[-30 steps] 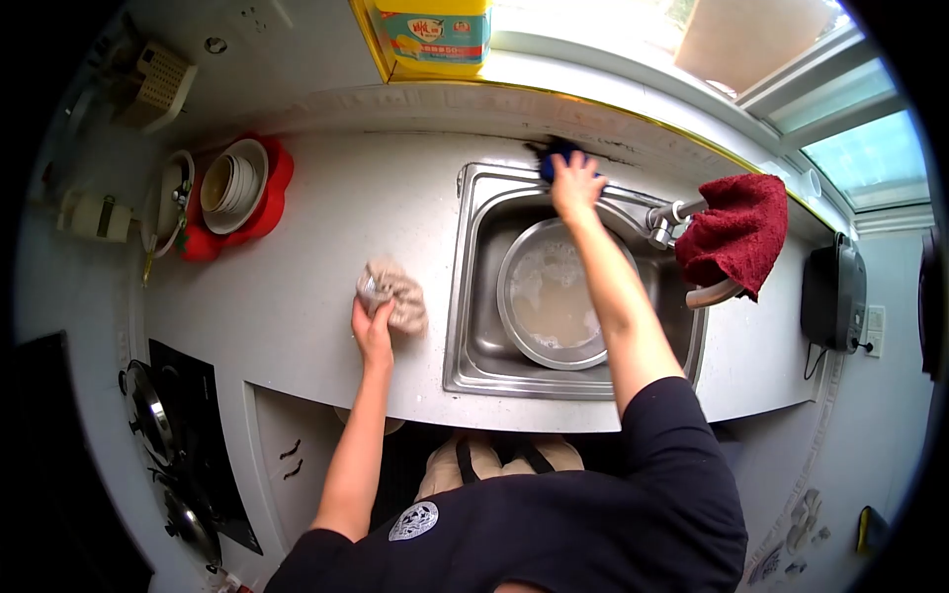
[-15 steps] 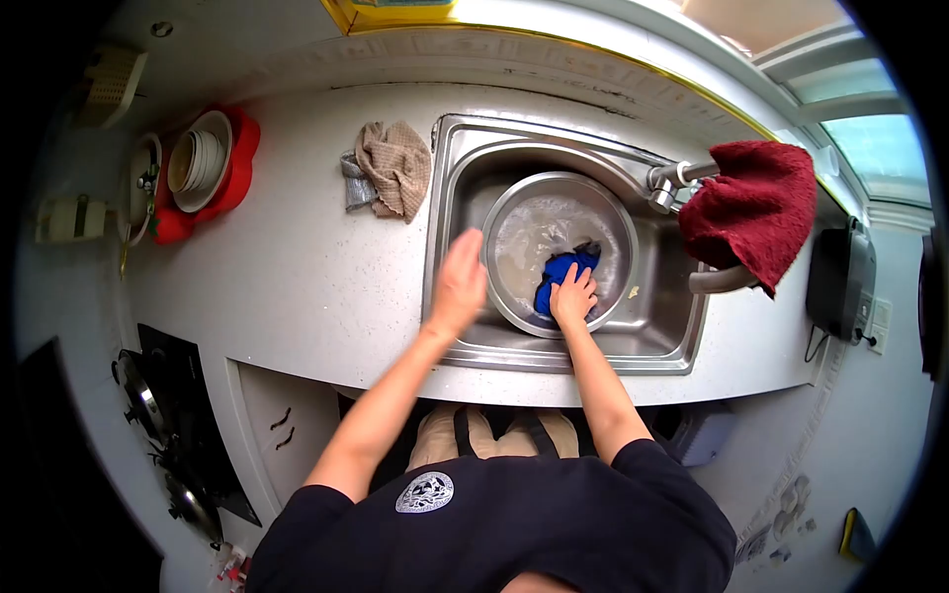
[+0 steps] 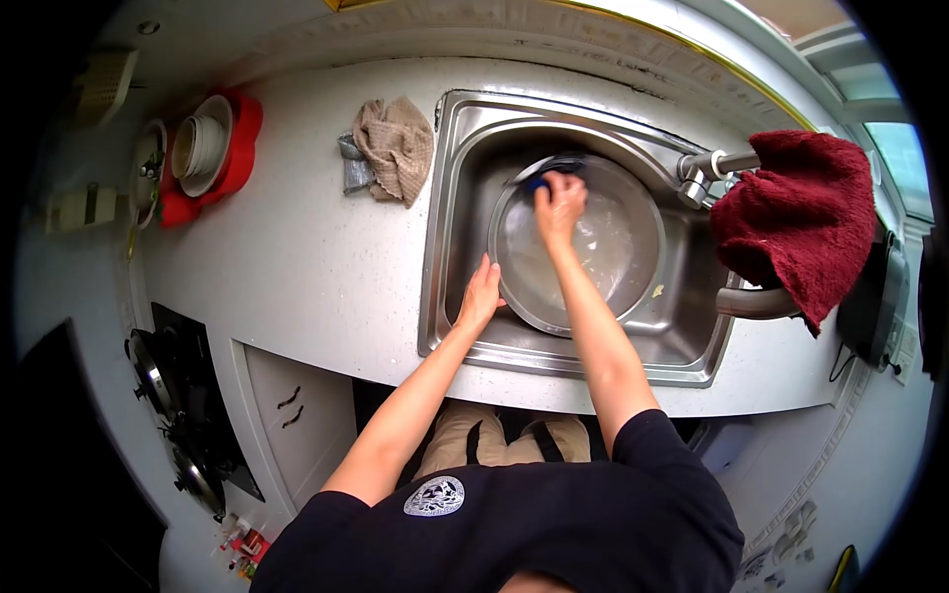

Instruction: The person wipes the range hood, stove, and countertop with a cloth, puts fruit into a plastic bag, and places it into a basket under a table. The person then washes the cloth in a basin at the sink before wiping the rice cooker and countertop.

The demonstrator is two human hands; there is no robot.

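A round metal basin (image 3: 647,212) with cloudy, sudsy water sits inside the steel sink (image 3: 707,336). At its far left side my right hand (image 3: 560,208) is closed on a blue and black cloth (image 3: 565,163), pressing it against the inner wall by the rim. Most of the blue part is hidden under my fingers, and the hand is slightly blurred. My left hand (image 3: 480,295) holds the basin's near left rim, with the fingers along the outside and the thumb by the edge.
A dark red towel (image 3: 791,217) drapes over the faucet (image 3: 697,178) at the right. Beige cloth (image 3: 395,148) lies on the counter (image 3: 297,247) left of the sink. Farther left are bowls (image 3: 201,148) in a red tray (image 3: 242,163) and a cooktop (image 3: 203,395) with lidded pans.
My right hand has moved the blue cloth from the basin's near right part to its far left rim. My left hand has come down from the air onto the basin's left rim.
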